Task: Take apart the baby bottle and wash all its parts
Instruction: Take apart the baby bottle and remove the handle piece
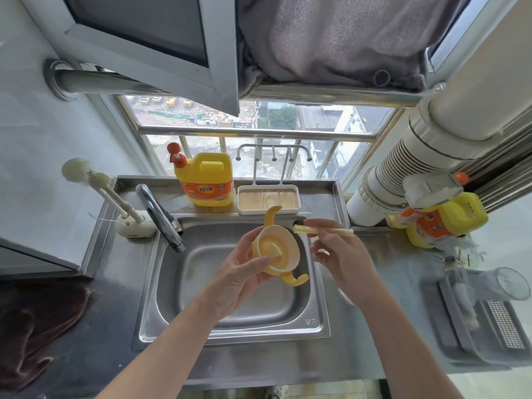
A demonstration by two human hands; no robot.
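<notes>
Left hand [236, 275] of mine, fingers [254, 236] curled round yellow handled bottle collar [277, 249], above steel sink [236, 336], right hand [342, 254] beside it, fingers [325, 224] pinching pale straw [300, 229]

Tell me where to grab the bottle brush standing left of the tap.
Grip the bottle brush by its bare white shaft, below the sponge head, coming from the right. It leans up and left out of its holder, so pulling along that slant should free it.

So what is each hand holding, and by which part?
The left hand grips the yellow handled bottle collar by its rim, thumb inside. The right hand pinches the pale straw near its middle.
</notes>
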